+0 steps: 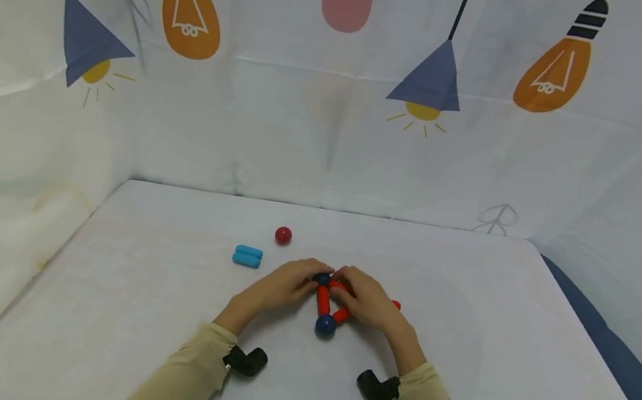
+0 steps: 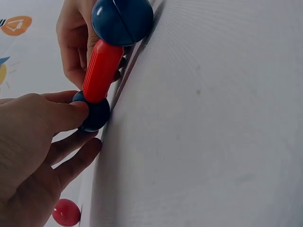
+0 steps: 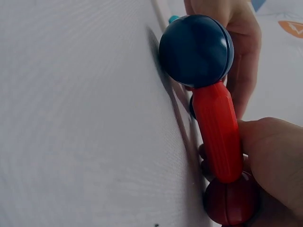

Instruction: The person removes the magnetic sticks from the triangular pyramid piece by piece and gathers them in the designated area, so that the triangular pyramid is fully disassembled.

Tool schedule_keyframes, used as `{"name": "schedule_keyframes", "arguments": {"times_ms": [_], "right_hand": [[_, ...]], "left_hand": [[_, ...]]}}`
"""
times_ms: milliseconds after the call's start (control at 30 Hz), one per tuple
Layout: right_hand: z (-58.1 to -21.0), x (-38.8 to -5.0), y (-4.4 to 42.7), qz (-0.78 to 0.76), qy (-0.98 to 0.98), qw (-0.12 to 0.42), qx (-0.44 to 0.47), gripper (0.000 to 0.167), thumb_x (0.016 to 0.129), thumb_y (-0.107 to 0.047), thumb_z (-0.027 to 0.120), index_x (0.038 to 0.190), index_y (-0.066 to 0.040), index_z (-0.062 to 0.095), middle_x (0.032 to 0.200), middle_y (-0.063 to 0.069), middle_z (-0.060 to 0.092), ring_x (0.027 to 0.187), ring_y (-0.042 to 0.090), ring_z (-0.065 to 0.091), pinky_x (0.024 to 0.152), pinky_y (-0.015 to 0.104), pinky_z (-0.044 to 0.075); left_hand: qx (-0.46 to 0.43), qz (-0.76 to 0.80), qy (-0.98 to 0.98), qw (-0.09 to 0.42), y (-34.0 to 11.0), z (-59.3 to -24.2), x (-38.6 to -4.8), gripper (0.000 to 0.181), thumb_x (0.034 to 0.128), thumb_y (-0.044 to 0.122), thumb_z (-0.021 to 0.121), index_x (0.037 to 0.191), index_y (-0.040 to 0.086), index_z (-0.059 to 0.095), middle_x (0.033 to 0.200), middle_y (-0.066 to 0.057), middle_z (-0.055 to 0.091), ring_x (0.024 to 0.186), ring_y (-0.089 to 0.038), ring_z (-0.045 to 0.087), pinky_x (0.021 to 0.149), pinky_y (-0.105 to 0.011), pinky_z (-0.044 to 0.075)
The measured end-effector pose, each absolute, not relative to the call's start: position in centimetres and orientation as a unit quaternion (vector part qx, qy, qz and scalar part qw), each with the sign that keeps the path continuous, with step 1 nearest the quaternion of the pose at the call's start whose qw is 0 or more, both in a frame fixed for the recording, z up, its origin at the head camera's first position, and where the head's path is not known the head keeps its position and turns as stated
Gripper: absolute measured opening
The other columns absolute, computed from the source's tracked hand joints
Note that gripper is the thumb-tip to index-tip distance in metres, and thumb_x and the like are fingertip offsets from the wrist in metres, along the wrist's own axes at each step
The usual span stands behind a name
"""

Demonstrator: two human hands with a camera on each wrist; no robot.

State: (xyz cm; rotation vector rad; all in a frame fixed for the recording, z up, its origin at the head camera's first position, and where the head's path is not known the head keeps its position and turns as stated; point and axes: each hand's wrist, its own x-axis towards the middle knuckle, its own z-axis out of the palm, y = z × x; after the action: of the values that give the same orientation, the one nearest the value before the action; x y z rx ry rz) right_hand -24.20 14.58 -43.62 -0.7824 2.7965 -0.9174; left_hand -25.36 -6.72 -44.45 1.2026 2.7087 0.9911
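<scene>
A frame of red rods and balls stands on the table between the hands. My left hand (image 1: 288,284) pinches a dark blue ball (image 2: 94,113) at its far corner between thumb and fingers. From that ball a red rod (image 1: 322,301) runs to a larger-looking near dark blue ball (image 1: 326,327). My right hand (image 1: 366,300) holds the frame's right side, its thumb against a second red rod (image 3: 218,135). A dark red ball (image 3: 232,201) joins that rod's lower end in the right wrist view. The right hand's other fingers are partly hidden behind the pieces.
Two light blue rods (image 1: 248,256) lie side by side left of the hands. Beyond them sits a loose red ball (image 1: 283,235). A white sheet with printed lamps (image 1: 430,80) hangs behind the white table (image 1: 118,308).
</scene>
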Motion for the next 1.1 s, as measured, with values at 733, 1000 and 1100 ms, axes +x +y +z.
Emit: {"name": "schedule_keyframes", "arguments": {"times_ms": [733, 1000, 1100], "right_hand": [[-43.1, -24.1, 14.4, -0.269, 0.935, 0.023, -0.231, 0.026, 0.092, -0.024, 0.061, 0.115, -0.013, 0.058, 0.097, -0.001, 0.058, 0.085, 0.012, 0.051, 0.076, 0.029, 0.047], [-41.5, -22.5, 12.3, -0.235, 0.939, 0.023, -0.248, 0.013, 0.092, -0.028, 0.060, 0.099, -0.017, 0.056, 0.070, -0.007, 0.051, 0.059, 0.008, 0.046, 0.053, 0.022, 0.039], [-41.9, -22.2, 11.8, -0.205, 0.944, 0.041, -0.255, 0.018, 0.092, -0.032, 0.059, 0.100, -0.017, 0.052, 0.069, -0.009, 0.052, 0.056, 0.006, 0.046, 0.050, 0.023, 0.038]], "left_hand": [[0.354, 0.300, 0.885, 0.036, -7.9, -43.7, -25.0, 0.037, 0.0922, 0.012, 0.060, 0.129, 0.009, 0.055, 0.121, -0.005, 0.062, 0.105, -0.016, 0.058, 0.094, -0.034, 0.048], [0.356, 0.296, 0.886, 0.028, -8.0, -43.7, -25.0, 0.038, 0.0912, 0.012, 0.061, 0.129, 0.010, 0.055, 0.120, -0.004, 0.062, 0.107, -0.016, 0.057, 0.097, -0.034, 0.046], [0.357, 0.291, 0.887, 0.025, -8.0, -43.8, -25.0, 0.039, 0.0910, 0.012, 0.061, 0.129, 0.011, 0.055, 0.122, -0.004, 0.062, 0.112, -0.017, 0.057, 0.099, -0.035, 0.045]]}}
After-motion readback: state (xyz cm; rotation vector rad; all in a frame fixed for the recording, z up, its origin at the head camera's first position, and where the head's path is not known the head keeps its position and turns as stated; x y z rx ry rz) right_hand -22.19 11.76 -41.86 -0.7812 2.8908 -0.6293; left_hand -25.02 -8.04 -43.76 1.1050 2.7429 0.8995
